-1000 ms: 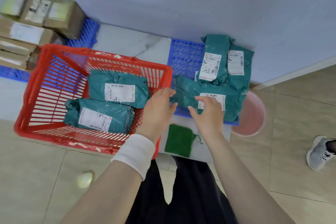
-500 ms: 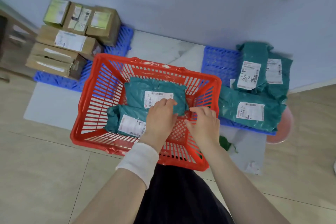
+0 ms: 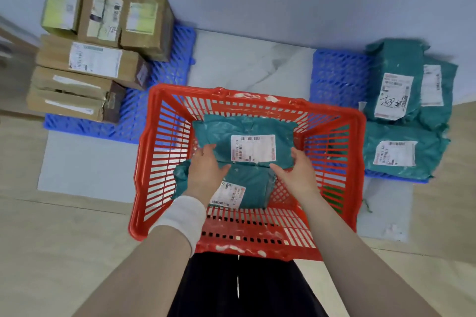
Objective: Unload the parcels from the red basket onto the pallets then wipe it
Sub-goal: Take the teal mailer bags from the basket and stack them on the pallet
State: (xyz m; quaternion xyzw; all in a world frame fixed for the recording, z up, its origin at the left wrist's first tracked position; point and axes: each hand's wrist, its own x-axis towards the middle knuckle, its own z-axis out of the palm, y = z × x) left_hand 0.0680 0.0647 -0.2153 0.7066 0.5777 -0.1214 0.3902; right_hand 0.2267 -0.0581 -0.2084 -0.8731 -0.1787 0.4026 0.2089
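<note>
The red basket (image 3: 334, 121) stands on the floor right below me. Two teal parcels lie inside. The far teal parcel (image 3: 247, 128) has a white label facing up, and both hands grip it: my left hand (image 3: 206, 170) at its left edge, my right hand (image 3: 298, 172) at its right edge. The near teal parcel (image 3: 252, 185) lies under my left wrist, partly hidden. On the right blue pallet (image 3: 337, 77) lie three teal parcels (image 3: 401, 154). A green cloth (image 3: 332, 193) shows through the basket's right wall.
The left blue pallet (image 3: 170, 69) carries several cardboard boxes (image 3: 95, 62) against the wall. A grey marble slab (image 3: 247, 62) lies under both pallets. Beige floor tiles surround it. My dark clothing fills the bottom middle.
My hands left the parcel laid on the right pallet, moved left into the basket and took hold of the far teal parcel. The view swung left, bringing the cardboard boxes into sight.
</note>
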